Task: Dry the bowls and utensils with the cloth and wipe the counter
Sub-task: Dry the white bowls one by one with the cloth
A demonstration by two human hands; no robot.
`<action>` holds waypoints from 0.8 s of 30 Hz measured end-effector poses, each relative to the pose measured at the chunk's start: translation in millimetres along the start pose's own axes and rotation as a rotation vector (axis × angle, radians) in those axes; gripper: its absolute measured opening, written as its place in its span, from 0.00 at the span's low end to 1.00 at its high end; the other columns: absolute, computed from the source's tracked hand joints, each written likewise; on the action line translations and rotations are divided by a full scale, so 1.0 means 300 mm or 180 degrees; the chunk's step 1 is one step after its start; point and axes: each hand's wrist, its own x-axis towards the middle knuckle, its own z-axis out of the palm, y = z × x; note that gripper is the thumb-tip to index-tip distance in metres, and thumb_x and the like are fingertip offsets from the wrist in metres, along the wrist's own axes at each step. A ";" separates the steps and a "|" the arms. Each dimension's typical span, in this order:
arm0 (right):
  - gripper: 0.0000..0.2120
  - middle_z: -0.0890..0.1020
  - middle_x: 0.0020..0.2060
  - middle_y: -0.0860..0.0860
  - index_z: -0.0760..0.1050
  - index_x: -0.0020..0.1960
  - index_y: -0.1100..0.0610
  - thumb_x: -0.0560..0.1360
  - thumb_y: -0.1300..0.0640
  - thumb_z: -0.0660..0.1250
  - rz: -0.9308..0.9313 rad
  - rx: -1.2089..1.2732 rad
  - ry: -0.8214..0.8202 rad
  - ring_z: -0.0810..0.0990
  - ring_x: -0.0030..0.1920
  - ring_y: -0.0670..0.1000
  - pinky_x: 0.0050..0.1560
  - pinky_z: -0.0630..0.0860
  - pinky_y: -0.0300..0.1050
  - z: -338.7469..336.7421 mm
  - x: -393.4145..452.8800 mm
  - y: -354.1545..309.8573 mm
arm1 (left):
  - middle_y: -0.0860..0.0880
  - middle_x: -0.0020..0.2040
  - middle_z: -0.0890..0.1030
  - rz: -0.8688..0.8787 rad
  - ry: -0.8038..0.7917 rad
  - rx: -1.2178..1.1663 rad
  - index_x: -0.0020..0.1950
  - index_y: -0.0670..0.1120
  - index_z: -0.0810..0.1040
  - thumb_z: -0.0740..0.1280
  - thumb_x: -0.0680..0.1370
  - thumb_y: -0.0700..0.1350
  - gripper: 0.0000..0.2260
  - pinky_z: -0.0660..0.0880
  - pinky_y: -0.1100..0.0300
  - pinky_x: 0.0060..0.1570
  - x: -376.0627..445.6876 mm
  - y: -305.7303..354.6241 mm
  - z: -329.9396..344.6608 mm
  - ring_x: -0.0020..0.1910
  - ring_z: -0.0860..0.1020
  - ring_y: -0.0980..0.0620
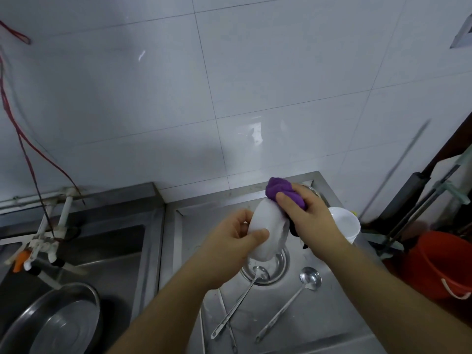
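L hand (236,232) holds a white bowl (265,232) on edge above the steel desk (332,315), thumb curled over the near rim, fingers round the back. R hand (306,210) grips a purple cloth (279,189), bunched, pressed vs the bowl's upper right side; fingers curl over the cloth. A dark bit of cloth hangs below the R palm, hard to make out.

Under the bowl: a round recessed drain (270,269) in the desk, partly hidden by bowl + L wrist. Two steel ladles w/ long thin handles lie on the desk: one ladle (245,292) w/ its scoop over the drain, a 2nd ladle (301,290) to its right, apart. Another thin utensil lies under the first handle, unclear what. Just right of the R hand, a stack of white bowls (344,223), smooth, glossy, part hidden by the wrist.

Left: a sink (122,251) w/ white taps (46,241) + a round steel basin (63,320), cut off at the bottom edge. Right: orange bucket (439,264), cut off by the frame, next to grey poles. Wall (229,85) behind is white glossy tile; a red cord (25,149) hangs at left.
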 end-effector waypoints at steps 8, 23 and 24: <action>0.16 0.84 0.56 0.42 0.87 0.57 0.49 0.77 0.41 0.70 -0.2292 -0.1967 -0.0554 0.76 0.61 0.51 0.65 0.71 0.48 0.037 -0.043 -0.071 | 0.45 0.57 0.88 0.0200 -0.0242 -0.0895 0.62 0.52 0.85 0.74 0.78 0.44 0.12 0.83 0.59 0.53 -0.015 0.007 0.017 0.56 0.87 0.47; 0.28 0.86 0.48 0.58 0.86 0.58 0.57 0.73 0.34 0.72 0.1706 0.1791 -0.0232 0.85 0.45 0.62 0.45 0.78 0.58 0.049 -0.012 -0.022 | 0.49 0.50 0.86 0.0726 0.0048 -0.0242 0.55 0.52 0.79 0.73 0.76 0.52 0.10 0.83 0.55 0.52 -0.042 0.003 0.036 0.51 0.85 0.49; 0.29 0.87 0.51 0.59 0.86 0.60 0.57 0.73 0.34 0.71 0.1729 0.1913 -0.0106 0.86 0.47 0.62 0.50 0.78 0.61 0.052 -0.014 -0.011 | 0.52 0.50 0.85 0.0769 0.0067 -0.0232 0.55 0.52 0.78 0.73 0.77 0.49 0.08 0.82 0.58 0.51 -0.038 0.008 0.038 0.51 0.85 0.51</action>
